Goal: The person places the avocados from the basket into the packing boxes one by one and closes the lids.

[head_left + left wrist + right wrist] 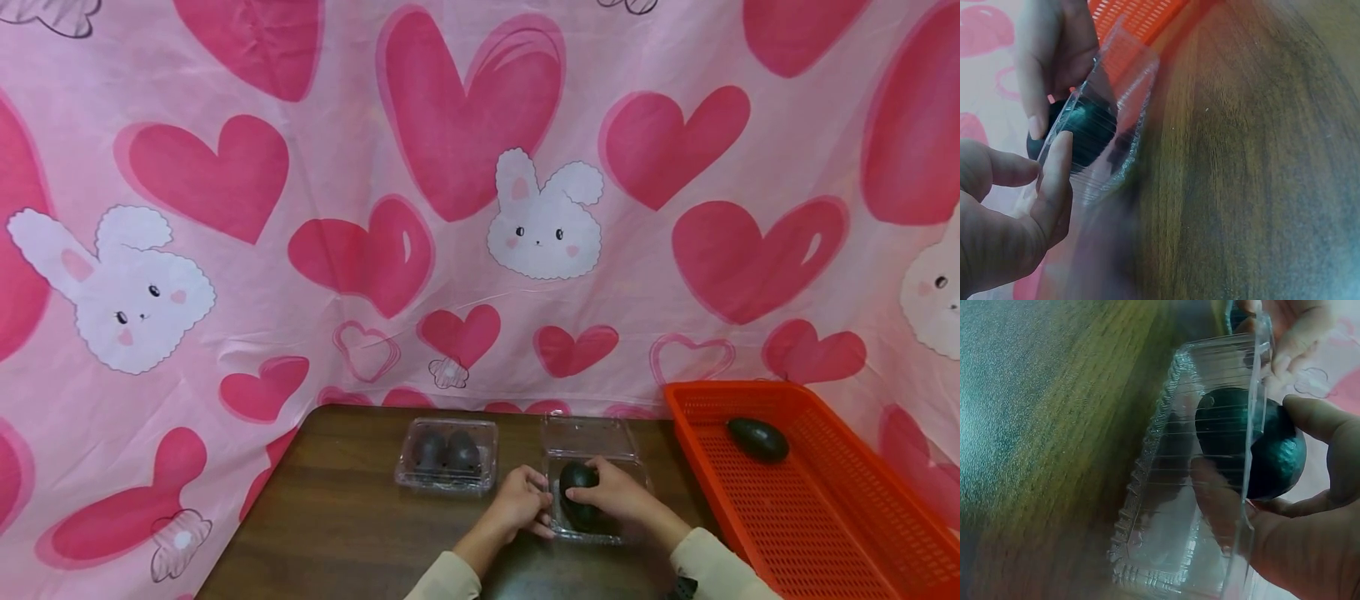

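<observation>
Your right hand (611,492) has its grip closed around a dark green oval avocado (579,481), holding it in the open clear plastic clamshell container (592,454) that sits on the brown wood-grain tabletop (337,517), while your left hand (517,502) pinches the container's near left edge between thumb and fingers (1057,169). A second clear plastic clamshell container (447,456), closed with two dark avocados inside, stands just beside the first on its left. An orange perforated plastic basket (825,517) stands to the right of the open container, with one more dark avocado (757,439) lying at its far end.
</observation>
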Motion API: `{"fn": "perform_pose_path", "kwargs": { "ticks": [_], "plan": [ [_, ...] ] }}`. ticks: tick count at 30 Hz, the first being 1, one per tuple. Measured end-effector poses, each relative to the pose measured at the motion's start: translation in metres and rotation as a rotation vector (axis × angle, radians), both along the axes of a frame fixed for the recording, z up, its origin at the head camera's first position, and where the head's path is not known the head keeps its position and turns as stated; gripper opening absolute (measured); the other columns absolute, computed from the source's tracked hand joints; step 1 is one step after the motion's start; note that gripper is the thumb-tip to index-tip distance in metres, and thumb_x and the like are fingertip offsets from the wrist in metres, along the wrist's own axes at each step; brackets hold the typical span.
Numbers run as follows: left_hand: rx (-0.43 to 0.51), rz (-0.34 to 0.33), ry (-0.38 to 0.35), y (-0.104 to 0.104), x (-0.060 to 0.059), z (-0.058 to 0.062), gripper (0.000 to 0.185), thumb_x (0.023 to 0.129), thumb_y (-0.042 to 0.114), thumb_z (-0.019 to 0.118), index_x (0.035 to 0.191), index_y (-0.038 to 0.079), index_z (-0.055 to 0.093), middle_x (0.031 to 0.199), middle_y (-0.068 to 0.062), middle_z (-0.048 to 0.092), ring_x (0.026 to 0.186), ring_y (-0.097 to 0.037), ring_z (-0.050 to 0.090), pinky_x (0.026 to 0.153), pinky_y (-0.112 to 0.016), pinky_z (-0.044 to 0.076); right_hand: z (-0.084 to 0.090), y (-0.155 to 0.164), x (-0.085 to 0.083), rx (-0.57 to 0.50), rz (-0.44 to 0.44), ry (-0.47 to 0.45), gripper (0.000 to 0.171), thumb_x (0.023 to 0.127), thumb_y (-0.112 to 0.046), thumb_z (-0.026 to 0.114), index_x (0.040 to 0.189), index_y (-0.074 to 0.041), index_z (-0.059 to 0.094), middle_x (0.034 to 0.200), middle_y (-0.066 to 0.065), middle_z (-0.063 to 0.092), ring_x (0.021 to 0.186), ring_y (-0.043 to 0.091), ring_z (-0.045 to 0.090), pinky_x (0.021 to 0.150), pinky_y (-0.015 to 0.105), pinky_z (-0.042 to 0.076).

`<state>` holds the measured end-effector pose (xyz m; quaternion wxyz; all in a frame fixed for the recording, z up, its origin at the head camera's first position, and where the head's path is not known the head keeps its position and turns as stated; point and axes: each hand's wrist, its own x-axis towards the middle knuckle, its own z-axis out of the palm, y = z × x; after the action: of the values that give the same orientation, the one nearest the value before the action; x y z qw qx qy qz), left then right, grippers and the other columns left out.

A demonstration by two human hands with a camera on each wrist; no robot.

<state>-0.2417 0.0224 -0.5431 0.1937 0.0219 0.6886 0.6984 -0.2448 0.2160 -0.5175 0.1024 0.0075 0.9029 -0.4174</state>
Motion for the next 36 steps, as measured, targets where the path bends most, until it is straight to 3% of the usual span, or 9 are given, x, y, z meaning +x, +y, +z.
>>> {"fn": "perform_pose_path", "kwargs": {
  "ticks": [8, 13, 21, 27, 36],
  "plan": [
    [0.006, -0.007, -0.019, 0.001, 0.000, 0.001, 0.017, 0.096, -0.009, 0.058, 0.111, -0.002, 0.051, 0.076, -0.007, 0.052, 0.052, -0.014, 0.053, 0.048, -0.032, 0.061, -0.006, -0.004, -0.001, 0.067, 0.011, 0.017, 0.059, 0.082, -0.030, 0.084, 0.120, 0.007, 0.058, 0.098, 0.012, 0.068, 0.084, 0.025, 0.063, 0.070, 0.038, 0.058],
    [0.009, -0.009, -0.008, -0.001, 0.000, 0.001, 0.017, 0.096, -0.009, 0.058, 0.110, -0.002, 0.051, 0.077, -0.008, 0.053, 0.053, -0.014, 0.053, 0.049, -0.034, 0.062, -0.006, -0.007, -0.001, 0.098, 0.010, 0.041, 0.059, 0.082, -0.032, 0.084, 0.119, 0.006, 0.059, 0.100, 0.012, 0.069, 0.088, 0.027, 0.063, 0.077, 0.042, 0.057],
    [0.011, -0.020, -0.002, -0.001, 0.000, 0.000, 0.016, 0.097, -0.007, 0.059, 0.109, 0.000, 0.051, 0.076, -0.007, 0.053, 0.053, -0.014, 0.054, 0.050, -0.035, 0.063, -0.004, -0.009, 0.003, 0.027, -0.005, 0.009, 0.057, 0.084, -0.028, 0.084, 0.121, 0.007, 0.057, 0.099, 0.013, 0.068, 0.081, 0.024, 0.065, 0.067, 0.038, 0.060],
    [0.019, -0.019, 0.003, -0.002, 0.000, -0.002, 0.016, 0.097, -0.007, 0.059, 0.108, 0.000, 0.051, 0.075, -0.007, 0.054, 0.053, -0.014, 0.054, 0.050, -0.035, 0.063, 0.004, -0.002, 0.003, 0.134, 0.032, 0.052, 0.059, 0.085, -0.034, 0.082, 0.122, 0.005, 0.059, 0.103, 0.014, 0.071, 0.094, 0.030, 0.067, 0.082, 0.050, 0.058],
    [0.022, -0.025, 0.007, -0.001, -0.001, -0.004, 0.016, 0.097, -0.007, 0.059, 0.109, -0.001, 0.051, 0.075, -0.007, 0.054, 0.052, -0.014, 0.054, 0.050, -0.036, 0.063, 0.023, 0.013, 0.007, 0.121, 0.054, 0.079, 0.063, 0.087, -0.032, 0.082, 0.129, 0.007, 0.055, 0.105, 0.014, 0.070, 0.095, 0.029, 0.068, 0.082, 0.050, 0.060]
  ]
}}
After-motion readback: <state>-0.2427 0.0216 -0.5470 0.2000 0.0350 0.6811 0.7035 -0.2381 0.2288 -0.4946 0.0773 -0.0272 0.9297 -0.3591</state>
